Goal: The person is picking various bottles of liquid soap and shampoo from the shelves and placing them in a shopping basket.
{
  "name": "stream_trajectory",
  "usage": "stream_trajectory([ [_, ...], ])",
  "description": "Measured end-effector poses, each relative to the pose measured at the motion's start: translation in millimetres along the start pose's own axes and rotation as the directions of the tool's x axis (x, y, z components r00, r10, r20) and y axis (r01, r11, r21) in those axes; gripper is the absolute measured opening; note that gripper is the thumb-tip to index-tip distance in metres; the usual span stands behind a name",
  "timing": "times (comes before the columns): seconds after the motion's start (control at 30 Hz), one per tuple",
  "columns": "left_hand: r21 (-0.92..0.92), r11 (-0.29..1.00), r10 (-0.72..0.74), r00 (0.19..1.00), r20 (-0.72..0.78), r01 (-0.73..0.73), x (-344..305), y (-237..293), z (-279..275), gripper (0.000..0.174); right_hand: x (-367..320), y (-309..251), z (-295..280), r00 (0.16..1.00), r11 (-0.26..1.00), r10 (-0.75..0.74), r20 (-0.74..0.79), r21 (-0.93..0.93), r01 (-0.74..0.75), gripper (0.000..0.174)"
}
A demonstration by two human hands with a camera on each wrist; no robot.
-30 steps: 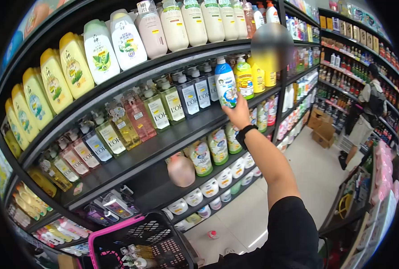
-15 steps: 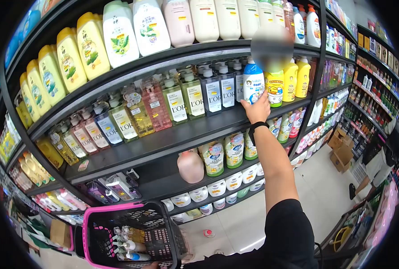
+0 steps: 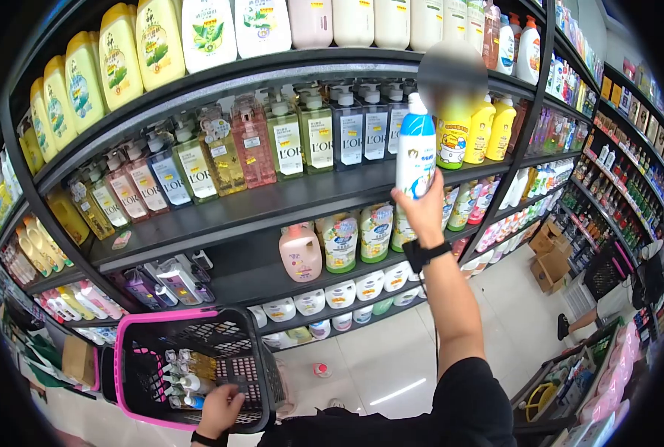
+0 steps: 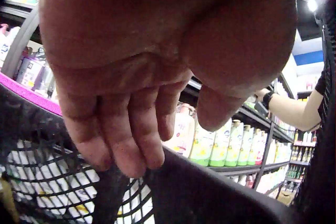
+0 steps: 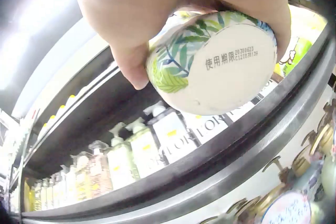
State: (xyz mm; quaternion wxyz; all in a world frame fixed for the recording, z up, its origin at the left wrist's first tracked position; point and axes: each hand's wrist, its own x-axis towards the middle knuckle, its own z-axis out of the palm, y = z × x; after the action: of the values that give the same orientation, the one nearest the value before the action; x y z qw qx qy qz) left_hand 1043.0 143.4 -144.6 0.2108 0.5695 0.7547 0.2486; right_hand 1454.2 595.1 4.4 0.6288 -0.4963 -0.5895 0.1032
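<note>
My right hand (image 3: 427, 210) grips a white bottle with a blue top (image 3: 415, 153) low on its body, thumb on one side and fingers on the other. The bottle is held in front of the middle shelf. In the right wrist view its pale base (image 5: 231, 71) faces the camera, with a printed date and leaf pattern around the side. My left hand (image 3: 222, 411) hangs over the near side of a black basket with a pink rim (image 3: 123, 372), fingers loosely bent and holding nothing. Several pump bottles (image 3: 190, 380) lie inside the basket.
Pump bottles (image 3: 283, 145) line the middle shelf (image 3: 272, 205), with yellow bottles (image 3: 481, 132) to the right of the held one. A pink bottle (image 3: 300, 253) stands on the shelf below. Cardboard boxes (image 3: 549, 264) sit on the aisle floor near another person (image 3: 630, 290).
The blue-topped bottle, upright among the shelf bottles half a second ago, is now pulled forward in my right hand. My left hand has come into view over the basket.
</note>
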Motion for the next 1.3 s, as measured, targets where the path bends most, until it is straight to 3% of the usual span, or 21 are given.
stream_trajectory([
  [0.1,-0.109,0.989,0.097,0.995,-0.035,-0.101,26,14,4,0.026,-76,-17,-7,0.992,0.980,0.026,0.122,0.191,-0.049,0.107],
  [0.13,-0.121,0.985,0.123,0.992,-0.002,-0.122,36,41,-5,0.024,-106,-13,-2,0.993,0.987,0.011,0.116,0.161,-0.030,0.106],
  [0.17,-0.229,0.960,0.162,0.987,-0.016,-0.161,49,23,10,0.023,-136,-28,-2,0.983,0.969,0.040,0.177,0.233,-0.081,0.106],
  [0.2,-0.351,0.920,0.183,0.983,-0.010,-0.175,59,42,6,0.026,-165,-50,-2,0.968,0.942,0.064,0.241,0.305,-0.138,0.107],
  [0.23,-0.304,0.929,0.240,0.969,0.064,-0.210,69,66,-7,0.034,-192,-68,-1,0.948,0.918,0.097,0.305,0.340,-0.204,0.107],
  [0.3,-0.562,0.788,0.332,0.942,0.044,-0.252,84,79,6,0.070,-243,-93,7,0.901,0.894,0.109,0.419,0.356,-0.273,0.109],
  [0.33,-0.565,0.769,0.386,0.922,0.036,-0.299,87,96,3,0.086,-266,-110,10,0.882,0.888,0.109,0.458,0.354,-0.294,0.109],
  [0.43,-0.792,0.544,0.380,0.923,-0.063,-0.278,79,125,13,0.084,-321,-153,18,0.832,0.954,0.060,0.551,0.214,-0.210,0.111],
  [0.53,-0.939,0.295,0.313,0.946,-0.079,-0.176,70,104,-4,0.072,-355,-193,25,0.818,0.992,-0.115,0.564,0.108,0.066,0.112],
  [0.57,-0.968,0.221,0.293,0.955,-0.053,-0.121,64,90,-11,0.069,-361,-199,26,0.786,0.988,-0.147,0.600,0.125,0.090,0.111],
  [0.67,-0.990,0.123,0.348,0.937,-0.025,-0.072,50,38,-43,0.063,-362,-226,22,0.593,0.965,-0.150,0.791,0.248,-0.086,0.105],
  [0.7,-0.989,0.134,0.363,0.932,-0.013,-0.066,44,20,-56,0.065,-369,-223,29,0.540,0.881,-0.148,0.828,0.358,-0.308,0.096],
  [0.73,-0.991,0.126,0.386,0.922,0.000,-0.052,38,6,-67,0.066,-375,-225,35,0.454,0.720,-0.072,0.888,0.361,-0.592,0.084],
  [0.8,-0.994,0.100,0.422,0.906,0.014,-0.031,25,-22,-85,0.067,-381,-255,49,0.303,0.554,0.004,0.953,0.250,-0.794,0.075],
  [0.83,-0.994,0.102,0.427,0.904,0.008,-0.039,18,-32,-89,0.068,-397,-255,63,0.300,0.619,-0.034,0.953,0.256,-0.742,0.076],
  [0.9,-0.989,0.130,0.432,0.902,-0.012,-0.076,8,-50,-94,0.066,-417,-270,79,0.233,0.617,-0.002,0.972,0.185,-0.765,0.078],
  [1.0,-0.974,0.201,0.483,0.875,0.008,-0.102,4,-69,-121,0.066,-448,-283,98,0.220,0.539,0.027,0.975,0.171,-0.825,0.079],
  [1.07,-0.754,0.506,0.615,0.788,-0.025,-0.419,16,-95,-132,0.072,-466,-286,99,0.223,0.502,0.061,0.973,0.163,-0.849,0.078],
  [1.13,-0.668,0.597,0.518,0.850,-0.101,-0.443,16,-110,-144,0.075,-480,-288,101,0.226,0.485,0.076,0.971,0.162,-0.859,0.074],
  [1.2,-0.779,0.544,0.378,0.920,-0.102,-0.310,16,-110,-172,0.079,-489,-297,105,0.240,0.499,0.085,0.967,0.167,-0.850,0.073],
  [1.3,-0.730,0.599,0.463,0.886,-0.019,-0.328,29,-108,-221,0.069,-502,-295,110,0.254,0.598,0.088,0.963,0.152,-0.787,0.071],
])
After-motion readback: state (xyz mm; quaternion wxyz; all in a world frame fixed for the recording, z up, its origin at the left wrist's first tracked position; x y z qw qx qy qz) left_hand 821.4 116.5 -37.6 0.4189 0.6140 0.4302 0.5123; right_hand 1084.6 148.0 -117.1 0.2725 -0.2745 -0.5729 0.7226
